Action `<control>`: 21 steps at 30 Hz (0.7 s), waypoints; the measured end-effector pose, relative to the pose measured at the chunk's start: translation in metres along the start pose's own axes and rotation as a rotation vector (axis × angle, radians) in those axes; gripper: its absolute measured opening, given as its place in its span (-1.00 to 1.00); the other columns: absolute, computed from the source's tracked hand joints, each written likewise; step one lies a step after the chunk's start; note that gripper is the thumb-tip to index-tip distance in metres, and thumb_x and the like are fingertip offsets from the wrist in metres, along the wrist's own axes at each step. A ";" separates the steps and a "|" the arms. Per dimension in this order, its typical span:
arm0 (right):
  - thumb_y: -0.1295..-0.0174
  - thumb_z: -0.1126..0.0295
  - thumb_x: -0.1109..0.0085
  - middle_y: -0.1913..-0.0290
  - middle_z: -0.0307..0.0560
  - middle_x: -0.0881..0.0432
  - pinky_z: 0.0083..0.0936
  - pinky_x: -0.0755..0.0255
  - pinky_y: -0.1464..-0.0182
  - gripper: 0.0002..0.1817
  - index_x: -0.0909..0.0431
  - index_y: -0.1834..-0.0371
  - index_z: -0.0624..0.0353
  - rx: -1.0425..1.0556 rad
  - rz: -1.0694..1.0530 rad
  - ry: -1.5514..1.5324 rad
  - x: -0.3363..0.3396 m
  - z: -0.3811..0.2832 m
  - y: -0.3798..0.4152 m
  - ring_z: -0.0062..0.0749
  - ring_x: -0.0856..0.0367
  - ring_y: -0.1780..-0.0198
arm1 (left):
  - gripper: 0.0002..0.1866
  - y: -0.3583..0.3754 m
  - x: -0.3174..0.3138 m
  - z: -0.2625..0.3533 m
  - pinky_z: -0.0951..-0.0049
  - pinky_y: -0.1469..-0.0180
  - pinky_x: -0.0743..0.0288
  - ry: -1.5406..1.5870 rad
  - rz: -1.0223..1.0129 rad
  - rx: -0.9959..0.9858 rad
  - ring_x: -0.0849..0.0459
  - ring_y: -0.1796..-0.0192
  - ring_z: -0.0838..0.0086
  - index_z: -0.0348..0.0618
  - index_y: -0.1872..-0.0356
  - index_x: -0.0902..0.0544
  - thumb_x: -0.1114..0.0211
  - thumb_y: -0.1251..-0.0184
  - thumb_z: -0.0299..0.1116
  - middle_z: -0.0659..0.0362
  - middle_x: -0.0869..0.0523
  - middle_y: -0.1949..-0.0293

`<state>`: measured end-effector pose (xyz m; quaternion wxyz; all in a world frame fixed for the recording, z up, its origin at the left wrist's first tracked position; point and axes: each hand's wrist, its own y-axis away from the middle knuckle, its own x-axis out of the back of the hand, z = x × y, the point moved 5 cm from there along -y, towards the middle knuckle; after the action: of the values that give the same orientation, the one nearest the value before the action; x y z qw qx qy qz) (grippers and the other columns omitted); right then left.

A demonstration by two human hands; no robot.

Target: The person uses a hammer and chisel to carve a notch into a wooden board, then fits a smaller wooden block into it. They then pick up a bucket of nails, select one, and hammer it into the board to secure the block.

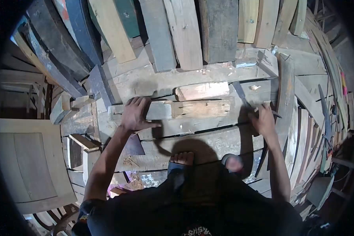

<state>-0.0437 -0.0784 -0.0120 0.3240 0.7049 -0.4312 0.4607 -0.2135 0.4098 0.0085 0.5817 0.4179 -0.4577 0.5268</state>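
My left hand [136, 115] lies over the left part of a long wooden block [200, 109], its fingers across the top and far edge and its thumb stretched along the near side. The block is grey at the left and paler brown at the right. Just beyond it is a shorter, light piece of wood [202, 91]. My right hand [263, 121] is curled at a dark tool [240, 93] with a flat end pointing away from me and a thin pointed part showing right of the fingers. The fingers hide the tool's middle.
Several upright boards [185, 35] lean along the far side. A thick beam [286, 90] borders the plank floor [208, 139] at the right. A panelled wooden door [29, 161] is at the left. My bare foot [183, 158] rests on the planks, with wood shavings [134, 181] nearby.
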 end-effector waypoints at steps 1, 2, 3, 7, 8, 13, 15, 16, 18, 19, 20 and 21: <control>-0.25 0.28 -0.55 -0.17 0.28 -0.68 0.00 -0.50 -0.35 -0.40 -0.63 -0.34 0.25 -0.026 -0.003 -0.037 0.001 -0.010 -0.011 0.29 -0.60 -0.30 | 0.17 0.000 0.001 0.003 -0.10 -0.36 -0.50 -0.006 -0.008 0.004 -0.65 -0.32 -0.09 -0.22 -0.31 -0.57 -0.74 0.27 0.41 -0.06 -0.71 -0.19; -0.26 0.26 -0.55 -0.16 0.27 -0.68 -0.02 -0.51 -0.35 -0.40 -0.63 -0.34 0.24 0.028 0.009 -0.073 -0.001 -0.022 -0.025 0.27 -0.60 -0.30 | 0.17 0.000 0.002 0.006 -0.10 -0.37 -0.50 -0.012 -0.011 0.011 -0.64 -0.33 -0.08 -0.22 -0.32 -0.57 -0.73 0.27 0.42 -0.06 -0.70 -0.19; -0.27 0.24 -0.54 -0.16 0.25 -0.68 -0.03 -0.51 -0.34 -0.40 -0.63 -0.34 0.24 0.083 0.024 -0.109 -0.003 -0.035 -0.041 0.25 -0.61 -0.29 | 0.13 0.001 0.003 0.008 -0.08 -0.40 -0.49 -0.062 0.032 -0.015 -0.66 -0.27 -0.04 -0.20 -0.28 -0.59 -0.64 0.21 0.49 -0.03 -0.69 -0.14; -0.35 0.05 -0.48 -0.18 0.20 -0.69 -0.07 -0.51 -0.35 -0.37 -0.63 -0.37 0.18 0.270 -0.080 -0.280 -0.024 -0.104 -0.098 0.17 -0.61 -0.33 | 0.11 0.000 0.004 0.011 -0.10 -0.39 -0.49 -0.067 0.019 -0.005 -0.65 -0.28 -0.05 -0.19 -0.27 -0.58 -0.65 0.22 0.47 -0.02 -0.68 -0.14; -0.36 -0.04 -0.47 -0.21 0.18 -0.70 -0.03 -0.48 -0.37 -0.33 -0.63 -0.40 0.14 0.310 -0.126 -0.279 -0.034 -0.118 -0.107 0.15 -0.60 -0.36 | 0.12 -0.001 0.004 0.011 -0.11 -0.39 -0.48 -0.053 0.008 0.006 -0.64 -0.30 -0.06 -0.17 -0.28 -0.58 -0.67 0.25 0.44 -0.02 -0.68 -0.16; -0.27 -0.29 -0.45 -0.34 0.13 -0.68 0.23 -0.22 -0.53 -0.19 -0.61 -0.50 -0.11 0.315 -0.288 -0.078 -0.082 -0.138 -0.126 0.07 -0.56 -0.47 | 0.14 -0.004 0.004 0.015 -0.15 -0.34 -0.43 -0.063 -0.025 0.088 -0.63 -0.31 -0.07 -0.11 -0.29 -0.59 -0.71 0.34 0.43 0.00 -0.68 -0.21; -0.16 -0.37 -0.50 -0.37 0.10 -0.67 0.25 -0.16 -0.56 -0.10 -0.59 -0.52 -0.17 0.233 -0.414 -0.065 -0.071 -0.142 -0.128 0.04 -0.52 -0.52 | 0.13 -0.008 0.001 0.018 -0.15 -0.30 -0.40 -0.049 -0.017 0.122 -0.63 -0.31 -0.06 -0.09 -0.24 -0.63 -0.68 0.36 0.50 0.01 -0.70 -0.20; -0.12 -0.38 -0.52 -0.37 0.08 -0.68 0.27 -0.15 -0.56 -0.07 -0.58 -0.52 -0.16 0.277 -0.367 -0.060 -0.074 -0.139 -0.130 0.04 -0.52 -0.51 | 0.12 -0.012 -0.001 0.023 -0.16 -0.30 -0.40 -0.055 0.001 0.077 -0.64 -0.31 -0.04 -0.09 -0.22 -0.64 -0.67 0.35 0.51 0.02 -0.71 -0.20; -0.06 -0.40 -0.55 -0.35 0.04 -0.70 0.30 -0.14 -0.56 -0.01 -0.56 -0.54 -0.15 0.363 -0.278 -0.045 -0.079 -0.130 -0.130 0.06 -0.53 -0.51 | 0.10 -0.023 -0.003 0.039 -0.16 -0.29 -0.40 -0.058 0.037 -0.011 -0.64 -0.30 -0.02 -0.09 -0.18 -0.67 -0.65 0.34 0.54 0.02 -0.72 -0.18; -0.07 -0.38 -0.55 -0.32 0.04 -0.71 0.26 -0.18 -0.57 -0.01 -0.54 -0.55 -0.14 0.343 -0.252 -0.030 -0.077 -0.127 -0.129 0.06 -0.56 -0.49 | 0.06 -0.028 -0.007 0.047 -0.14 -0.31 -0.41 -0.031 0.081 -0.033 -0.68 -0.27 0.00 -0.10 -0.15 -0.68 -0.62 0.28 0.56 0.03 -0.75 -0.15; -0.10 -0.35 -0.55 -0.33 0.06 -0.71 0.23 -0.22 -0.57 -0.02 -0.53 -0.55 -0.13 0.389 -0.282 -0.058 -0.078 -0.129 -0.131 0.06 -0.57 -0.48 | 0.05 -0.028 -0.010 0.047 -0.14 -0.31 -0.42 -0.027 0.079 -0.030 -0.69 -0.25 0.00 -0.10 -0.15 -0.68 -0.62 0.26 0.55 0.03 -0.75 -0.14; -0.12 -0.33 -0.54 -0.33 0.07 -0.70 0.20 -0.25 -0.57 -0.04 -0.52 -0.55 -0.12 0.435 -0.306 -0.085 -0.077 -0.131 -0.136 0.06 -0.57 -0.47 | 0.03 -0.031 -0.011 0.046 -0.13 -0.32 -0.43 -0.025 0.084 -0.029 -0.70 -0.24 0.00 -0.10 -0.14 -0.68 -0.62 0.23 0.54 0.03 -0.76 -0.12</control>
<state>0.0149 0.1144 -0.0438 0.2125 0.8336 -0.2236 0.4583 -0.1876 0.3600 0.0078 0.5594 0.3964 -0.4896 0.5386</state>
